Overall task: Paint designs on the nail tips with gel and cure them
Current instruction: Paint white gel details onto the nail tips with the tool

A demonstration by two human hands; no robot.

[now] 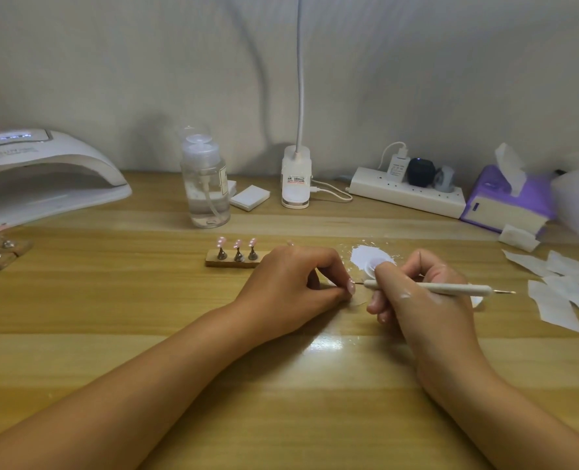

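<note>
We see a wooden tabletop [145,300] filling the scene, with a white curing lamp [43,171] at its far left edge. In the middle, the left hand [291,283] and the right hand [420,296] rest on the wood, close together. Far right stands a purple tissue box [505,205], with a white power strip [406,193] to its left and a clear pump bottle [206,188] left of that. White wipes [559,290] lie scattered at the right. A small wooden stand [233,259] carrying three pink tips sits just beyond the left hand, and a splash of white gel [369,256] lies just beyond the right. The right grip is curled around a pale dotting pen [451,289], and the left grip pinches a pink nail tip [351,286]. The pen's fine point meets the nail tip between the hands.
</note>
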